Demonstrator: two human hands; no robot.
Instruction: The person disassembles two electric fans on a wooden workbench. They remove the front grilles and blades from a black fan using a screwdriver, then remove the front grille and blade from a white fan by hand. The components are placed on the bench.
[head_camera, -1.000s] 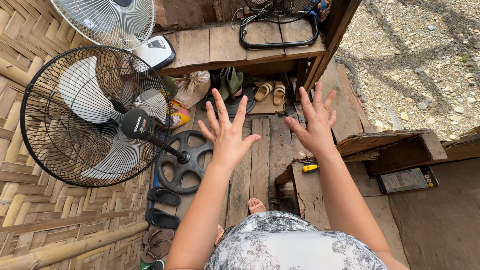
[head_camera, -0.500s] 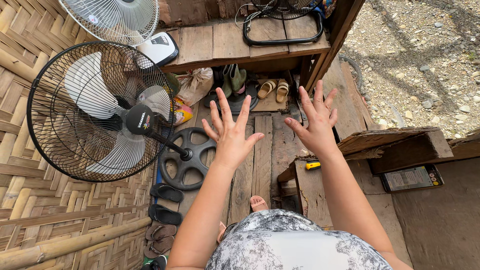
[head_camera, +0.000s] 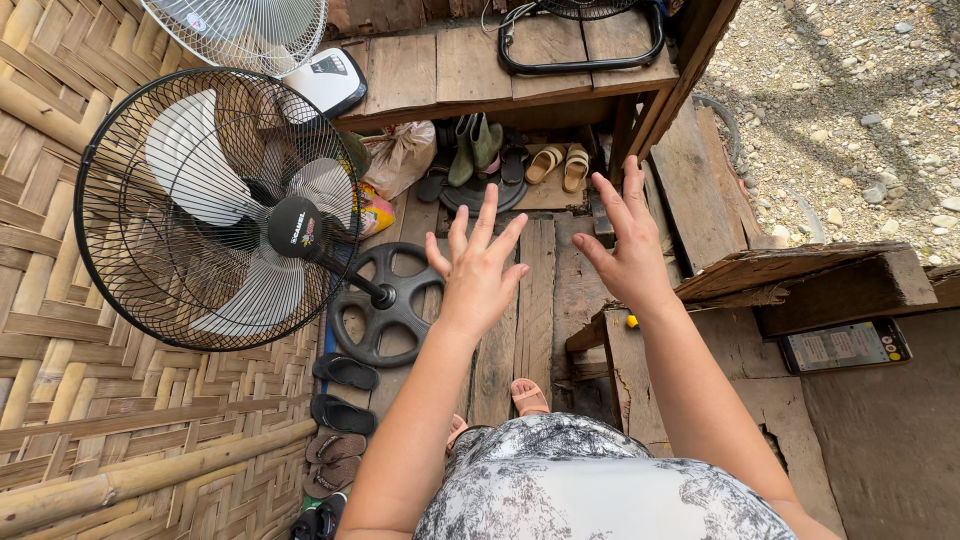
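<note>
Both of my arms are stretched out over a wooden plank floor. My left hand (head_camera: 477, 268) is held up with fingers spread and holds nothing. My right hand (head_camera: 627, 240) is also raised with fingers apart and empty. To the left stands a black pedestal fan (head_camera: 215, 205) with white blades and a wire cage, on a round black base (head_camera: 385, 300) just left of my left hand. One of my feet (head_camera: 528, 396) in a pink sandal shows below my hands.
A white fan (head_camera: 245, 30) and a black frame (head_camera: 580, 45) sit on a wooden bench at the top. Green boots (head_camera: 474, 145), tan sandals (head_camera: 560, 165) and bags lie under it. Dark slippers (head_camera: 343, 395) line the woven bamboo wall. A phone (head_camera: 845, 345) rests on the right ledge; gravel lies beyond.
Both hands stay raised and spread; the right hand's fingers have relaxed slightly. The view has shifted a little, so the fan sits further right in the frame.
</note>
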